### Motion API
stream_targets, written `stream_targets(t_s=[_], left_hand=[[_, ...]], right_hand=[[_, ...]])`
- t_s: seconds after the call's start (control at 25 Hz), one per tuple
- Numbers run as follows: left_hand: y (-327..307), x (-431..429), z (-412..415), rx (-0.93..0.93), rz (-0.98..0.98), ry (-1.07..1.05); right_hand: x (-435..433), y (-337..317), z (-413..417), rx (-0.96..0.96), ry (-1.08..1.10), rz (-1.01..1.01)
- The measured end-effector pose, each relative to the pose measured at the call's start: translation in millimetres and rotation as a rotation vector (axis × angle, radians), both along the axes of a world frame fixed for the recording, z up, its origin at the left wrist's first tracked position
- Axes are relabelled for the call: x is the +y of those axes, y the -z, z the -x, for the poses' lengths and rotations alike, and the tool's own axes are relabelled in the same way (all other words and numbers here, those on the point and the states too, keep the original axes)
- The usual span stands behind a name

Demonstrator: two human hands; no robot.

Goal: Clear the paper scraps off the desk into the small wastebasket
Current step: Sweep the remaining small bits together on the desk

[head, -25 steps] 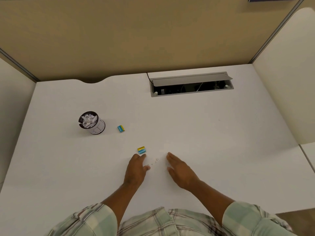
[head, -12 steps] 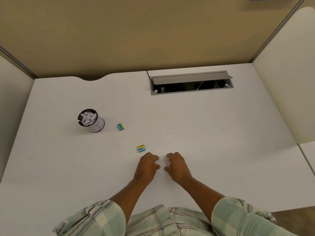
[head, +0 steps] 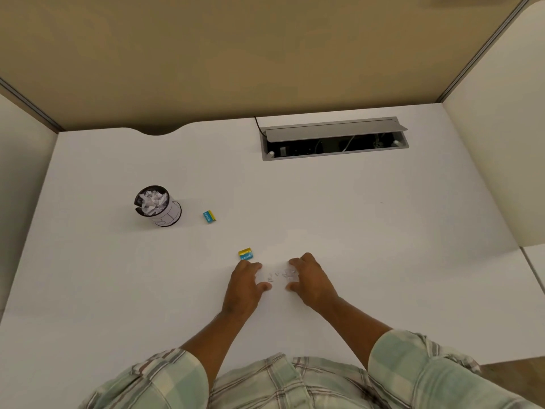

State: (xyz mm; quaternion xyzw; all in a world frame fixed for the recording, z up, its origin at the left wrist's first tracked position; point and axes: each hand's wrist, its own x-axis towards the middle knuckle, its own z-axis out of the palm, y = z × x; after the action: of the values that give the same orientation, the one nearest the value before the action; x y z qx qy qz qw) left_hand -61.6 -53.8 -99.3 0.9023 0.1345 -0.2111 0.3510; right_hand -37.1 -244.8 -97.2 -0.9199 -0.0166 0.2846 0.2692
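Observation:
Several tiny white paper scraps (head: 278, 275) lie on the white desk (head: 368, 231) between my two hands. My left hand (head: 244, 286) rests on the desk just left of them, fingers curled and apart, holding nothing I can see. My right hand (head: 311, 283) cups the scraps from the right, its fingertips touching the nearest bits. The small black-and-white wastebasket (head: 157, 205) stands upright at the left, heaped with crumpled white paper. A blue-and-yellow wrapper (head: 245, 254) lies just beyond my left fingertips; a second one (head: 209, 216) lies right of the basket.
An open grey cable hatch (head: 334, 138) is sunk into the desk at the back. Beige partition walls (head: 265, 60) close in the back and both sides. My plaid sleeves fill the bottom of the view.
My hands came together around the scraps from a wider spread, then parted slightly, leaving the scraps in a small cluster between them.

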Motion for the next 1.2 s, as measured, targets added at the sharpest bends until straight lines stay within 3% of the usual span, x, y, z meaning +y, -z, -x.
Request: stream_targets(t_s=[0.4, 0.8, 0.92, 1.04, 1.2], left_hand=[[6.5, -23.9, -7.3, -0.046, -0.056, 0.214], [20.5, -17.5, 1.4, -0.08, -0.169, 0.319], [16.2, -12.5, 5.8, -0.066, -0.173, 0.315], [10.3, -0.5, 14.0, -0.063, -0.128, 0.228], [-3.2, 20.9, 12.5, -0.05, 0.014, -0.104]], right_hand=[[17.6, 0.3, 4.2, -0.15, -0.194, 0.09], [24.6, -3.3, -4.8, -0.073, -0.218, 0.167], [19.1, -9.7, -8.5, -0.023, -0.085, 0.101], [5.9, -10.0, -6.8, 0.111, 0.264, -0.079], [1.2, -19.1, -5.4, 0.263, 0.625, -0.42]])
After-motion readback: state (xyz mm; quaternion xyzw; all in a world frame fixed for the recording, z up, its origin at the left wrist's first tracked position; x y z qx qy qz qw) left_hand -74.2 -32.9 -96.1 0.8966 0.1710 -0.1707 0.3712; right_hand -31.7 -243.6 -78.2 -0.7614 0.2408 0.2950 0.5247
